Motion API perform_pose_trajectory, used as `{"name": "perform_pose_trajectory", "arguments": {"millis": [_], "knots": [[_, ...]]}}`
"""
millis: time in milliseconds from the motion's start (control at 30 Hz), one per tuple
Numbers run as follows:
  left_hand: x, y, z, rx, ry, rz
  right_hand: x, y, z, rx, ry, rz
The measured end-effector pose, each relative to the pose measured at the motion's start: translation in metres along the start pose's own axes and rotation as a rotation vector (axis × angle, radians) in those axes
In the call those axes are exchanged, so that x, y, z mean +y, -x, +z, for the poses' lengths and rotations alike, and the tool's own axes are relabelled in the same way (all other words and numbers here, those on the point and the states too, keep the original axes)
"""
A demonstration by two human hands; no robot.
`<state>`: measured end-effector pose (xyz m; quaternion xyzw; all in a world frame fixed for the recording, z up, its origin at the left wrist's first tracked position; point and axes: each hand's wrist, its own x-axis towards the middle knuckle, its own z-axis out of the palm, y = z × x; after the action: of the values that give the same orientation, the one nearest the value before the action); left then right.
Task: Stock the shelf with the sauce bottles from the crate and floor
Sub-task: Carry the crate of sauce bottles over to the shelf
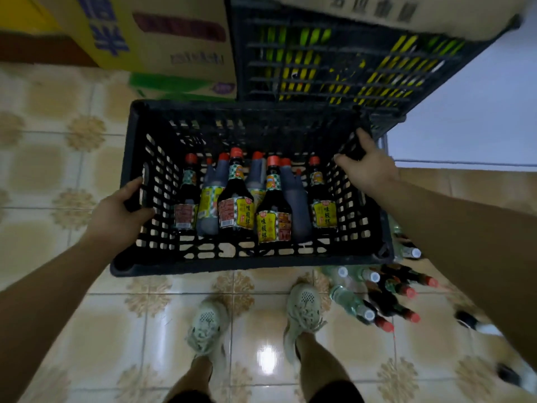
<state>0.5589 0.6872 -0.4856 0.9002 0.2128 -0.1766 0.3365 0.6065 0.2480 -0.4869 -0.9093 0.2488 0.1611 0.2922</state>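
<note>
Two hands grip the crate [252, 257] in front of you. Your left hand [116, 216] is closed over the rim of its left wall, thumb on the outside and fingers curled inside through the lattice. Your right hand [364, 167] is closed over the rim of the right wall near the far corner, fingers wrapped across the top edge.

The crate is black, slatted plastic, and it sits between your arms above the tiled floor [87, 330], which shows through the gaps in its base. Inside, the sauce bottles [236, 199] stand upright in a loose cluster toward the near side, dark with red caps and yellow labels; some turn their plain backs to you. The far half of the crate holds nothing you can make out.

More bottles [389, 298] lie on their sides on the floor just right of your right shoe [303, 312], some dark with red caps, some clear with white caps, partly hidden under your right forearm. Your left shoe [206, 327] stands beside the other, both just short of the crate's near wall.

Beyond the crate, a second crate [334, 68] holds yellow and green items, blurred, with a box [151, 33] to its left.
</note>
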Motion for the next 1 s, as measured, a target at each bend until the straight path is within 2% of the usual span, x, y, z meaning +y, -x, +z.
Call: {"name": "perform_pose_trajectory", "arguments": {"millis": [233,433,633,733,867,1000], "knots": [[0.07,0.052,-0.135,-0.05,-0.049,0.184,-0.048,0.15,-0.109,0.174,-0.129,0.085],[0.166,0.096,-0.177,-0.116,-0.153,0.454,-0.023,0.281,-0.183,0.364,-0.222,0.247],[0.272,0.204,-0.149,-0.321,-0.273,0.687,0.056,0.421,-0.24,0.482,-0.262,0.485],[0.319,0.27,-0.116,-0.441,-0.33,0.812,0.104,0.496,-0.261,0.575,-0.358,0.595],[0.359,0.363,-0.061,-0.589,-0.347,0.937,0.17,0.59,-0.279,0.68,-0.405,0.759],[0.383,0.453,0.003,-0.658,-0.375,1.08,0.233,0.675,-0.285,0.759,-0.393,0.927]]}}
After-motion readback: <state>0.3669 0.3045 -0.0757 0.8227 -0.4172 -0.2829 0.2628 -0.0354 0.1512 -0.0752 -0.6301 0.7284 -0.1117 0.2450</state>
